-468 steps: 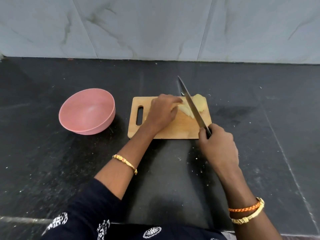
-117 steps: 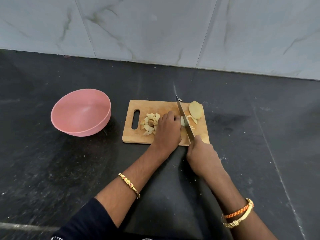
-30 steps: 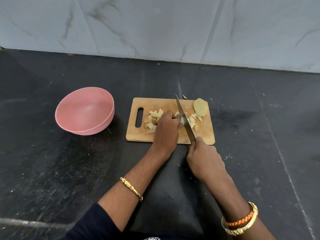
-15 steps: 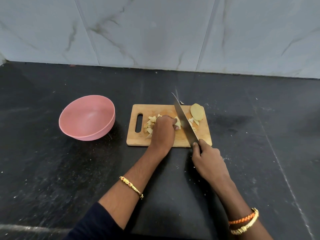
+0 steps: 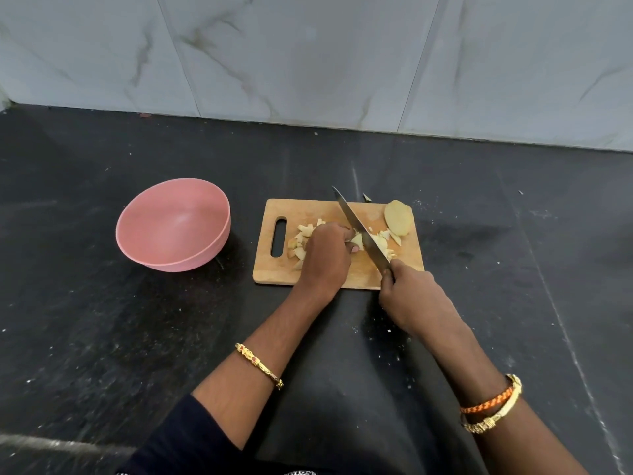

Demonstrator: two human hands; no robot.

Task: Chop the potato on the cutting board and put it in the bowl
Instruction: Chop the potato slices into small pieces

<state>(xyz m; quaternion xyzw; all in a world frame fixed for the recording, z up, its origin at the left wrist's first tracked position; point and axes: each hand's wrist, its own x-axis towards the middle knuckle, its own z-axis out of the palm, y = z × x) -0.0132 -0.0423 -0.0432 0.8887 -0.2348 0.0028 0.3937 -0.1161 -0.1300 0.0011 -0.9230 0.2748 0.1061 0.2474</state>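
Wooden board [image 5: 318, 279]: left hand [image 5: 327, 257] pinching potato [image 5: 357, 240], right hand [image 5: 409, 293] gripping knife [image 5: 359, 228].

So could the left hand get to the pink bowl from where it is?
Probably yes: the round pink bowl sits on the left hand's side, with only bare black counter between; it must first release the potato piece.

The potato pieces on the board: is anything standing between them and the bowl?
Nothing visible does. Only bare counter lies between the board and the bowl, which is empty. The potato pieces sit on the board's bowl side.
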